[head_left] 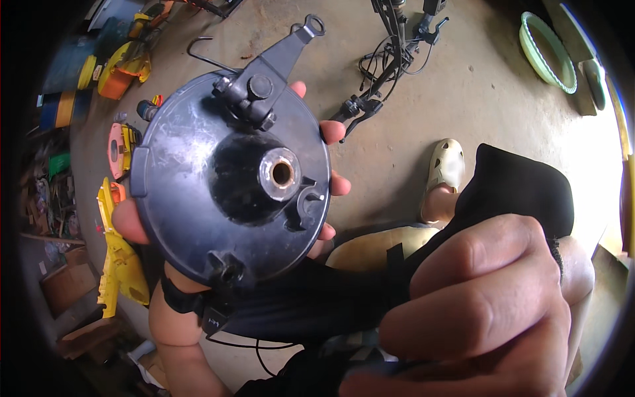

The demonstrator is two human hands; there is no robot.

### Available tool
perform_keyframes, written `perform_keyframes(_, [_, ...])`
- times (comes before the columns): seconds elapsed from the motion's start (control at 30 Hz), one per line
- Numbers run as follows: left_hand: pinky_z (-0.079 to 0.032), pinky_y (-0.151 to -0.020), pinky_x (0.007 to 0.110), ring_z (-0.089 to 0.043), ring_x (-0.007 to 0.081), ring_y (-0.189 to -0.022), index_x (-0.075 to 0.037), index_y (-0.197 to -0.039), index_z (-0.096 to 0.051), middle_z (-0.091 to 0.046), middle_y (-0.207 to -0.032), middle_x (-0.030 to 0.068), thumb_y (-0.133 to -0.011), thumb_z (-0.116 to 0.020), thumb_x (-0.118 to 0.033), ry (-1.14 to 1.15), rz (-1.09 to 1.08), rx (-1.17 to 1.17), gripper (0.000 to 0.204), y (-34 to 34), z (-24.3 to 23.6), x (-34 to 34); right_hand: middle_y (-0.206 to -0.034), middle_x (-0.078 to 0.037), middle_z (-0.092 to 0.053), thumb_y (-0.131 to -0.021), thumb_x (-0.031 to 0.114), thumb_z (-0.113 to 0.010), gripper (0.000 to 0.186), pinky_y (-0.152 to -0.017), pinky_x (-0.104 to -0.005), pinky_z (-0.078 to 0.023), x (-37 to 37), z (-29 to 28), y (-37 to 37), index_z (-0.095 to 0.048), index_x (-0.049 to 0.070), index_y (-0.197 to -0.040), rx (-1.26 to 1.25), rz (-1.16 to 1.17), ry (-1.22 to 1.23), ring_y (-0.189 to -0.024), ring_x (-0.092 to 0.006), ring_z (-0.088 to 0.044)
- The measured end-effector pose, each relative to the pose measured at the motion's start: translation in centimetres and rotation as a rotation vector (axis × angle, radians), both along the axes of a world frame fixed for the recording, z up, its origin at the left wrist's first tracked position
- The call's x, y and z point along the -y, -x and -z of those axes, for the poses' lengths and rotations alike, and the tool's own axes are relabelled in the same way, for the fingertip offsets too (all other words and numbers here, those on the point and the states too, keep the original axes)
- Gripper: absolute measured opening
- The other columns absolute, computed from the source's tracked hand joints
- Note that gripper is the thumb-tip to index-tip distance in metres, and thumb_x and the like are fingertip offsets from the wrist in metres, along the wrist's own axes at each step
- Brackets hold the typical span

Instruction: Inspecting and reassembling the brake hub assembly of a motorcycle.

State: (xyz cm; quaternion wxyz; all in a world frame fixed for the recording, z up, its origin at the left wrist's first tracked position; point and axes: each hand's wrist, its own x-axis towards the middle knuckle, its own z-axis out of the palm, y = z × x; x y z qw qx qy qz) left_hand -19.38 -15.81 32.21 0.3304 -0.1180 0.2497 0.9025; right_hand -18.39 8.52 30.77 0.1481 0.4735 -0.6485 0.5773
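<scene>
A round, dark, glossy drum brake plate fills the middle left, its outer face toward me. Around its central boss is a bare metal rim with a hole; a brake lever arm points up and right from the plate. My left hand grips it from behind, thumb on the left edge and fingertips showing along the right edge. The palm is hidden. Close to the camera at lower right, my right hand is curled, apart from the plate. Whatever its fingers may hold cannot be seen.
Handlebars with cables lie on the concrete floor beyond the plate. A pale green basin is at far right. Yellow plastic parts and several toys line the left side, beside a cardboard box. My shod foot rests ahead.
</scene>
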Motion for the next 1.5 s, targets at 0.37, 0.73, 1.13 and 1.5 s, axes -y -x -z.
perform_keyframes(0.37, [-0.056, -0.112, 0.050, -0.056, 0.0461, -0.140, -0.003, -0.169, -0.018, -0.032, -0.165, 0.0353, -0.069, -0.086, -0.077, 0.088, 0.084, -0.255, 0.142, -1.3, 0.2, -1.0, -0.137, -0.021, -0.060, -0.080, -0.001, -0.069, 0.058, -0.107, -0.0451, -0.045, -2.1, -1.9, 6.4, -0.060, 0.000, -0.138, 0.035, 0.345, -0.557, -0.123, -0.0364, -0.060])
perform_keyframes(0.73, [-0.064, -0.090, 0.059, -0.063, 0.0566, -0.124, -0.003, -0.169, -0.023, -0.037, -0.158, 0.0434, -0.052, -0.077, -0.095, 0.140, -0.002, -0.120, 0.158, -1.8, -0.2, -1.7, -0.132, -0.018, -0.065, -0.098, 0.003, -0.064, 0.044, -0.101, -0.0419, -0.048, -2.7, -0.6, 7.2, -0.058, 0.001, -0.141, 0.418, 0.183, -0.486, -0.121, -0.0330, -0.063])
perform_keyframes(1.13, [-0.064, -0.092, 0.055, -0.063, 0.0497, -0.129, -0.005, -0.167, -0.030, -0.042, -0.160, 0.0367, -0.056, -0.059, -0.106, 0.419, 0.059, -0.171, 0.152, -1.3, -1.8, -1.9, -0.106, -0.012, -0.069, -0.099, 0.003, -0.064, 0.025, -0.090, -0.0392, -0.049, -2.9, -0.8, 7.1, -0.064, 0.000, -0.124, 0.550, 0.126, -0.474, -0.099, -0.0265, -0.066])
perform_keyframes(1.5, [-0.064, -0.093, 0.054, -0.060, 0.0499, -0.133, -0.010, -0.170, -0.021, -0.032, -0.167, 0.0328, -0.054, -0.079, -0.093, 0.092, 0.060, -0.231, 0.154, -1.1, 0.3, -1.1, -0.110, -0.011, -0.070, -0.099, 0.003, -0.066, 0.025, -0.087, -0.0365, -0.051, -3.1, -0.8, 7.0, -0.065, 0.001, -0.124, 0.567, 0.126, -0.406, -0.101, -0.0229, -0.067])
